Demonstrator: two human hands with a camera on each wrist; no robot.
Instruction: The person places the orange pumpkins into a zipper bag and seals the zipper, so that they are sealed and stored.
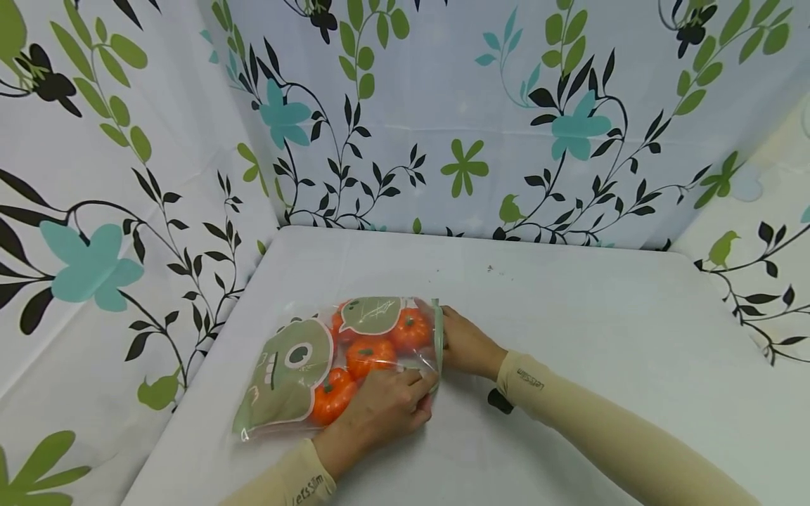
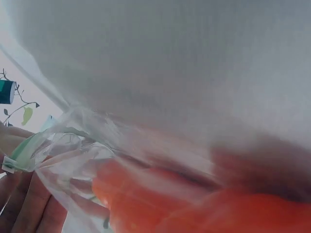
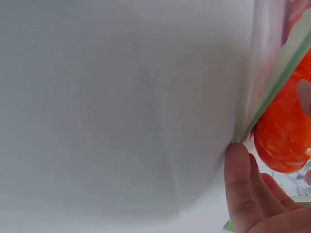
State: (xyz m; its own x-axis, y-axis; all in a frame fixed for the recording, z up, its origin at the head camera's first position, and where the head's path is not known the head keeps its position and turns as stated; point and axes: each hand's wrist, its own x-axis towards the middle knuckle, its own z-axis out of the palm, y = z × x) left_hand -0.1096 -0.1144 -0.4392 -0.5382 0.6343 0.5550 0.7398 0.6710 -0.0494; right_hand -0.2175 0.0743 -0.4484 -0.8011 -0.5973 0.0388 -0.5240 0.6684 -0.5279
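A clear zip bag [image 1: 287, 365] with a green cartoon dinosaur print lies on the white table, its green-edged mouth turned to the right. Inside it are several orange toy pumpkins [image 1: 370, 357]. My left hand [image 1: 380, 407] pinches the near end of the mouth, and in the left wrist view its fingers [image 2: 34, 208] are curled by the green strip [image 2: 24, 153]. At the far end of the mouth my right hand [image 1: 468, 344] holds the edge, partly hidden behind the strip. The right wrist view shows a fingertip [image 3: 237, 153] right at the strip's end, beside a pumpkin [image 3: 284, 138].
The white table [image 1: 601, 337] extends to the right of the bag and behind it. A small black object [image 1: 500, 401] shows by the right wrist. Leaf-patterned curtains [image 1: 392, 133] stand at the back and both sides. Small dark specks [image 1: 490, 268] mark the table's far part.
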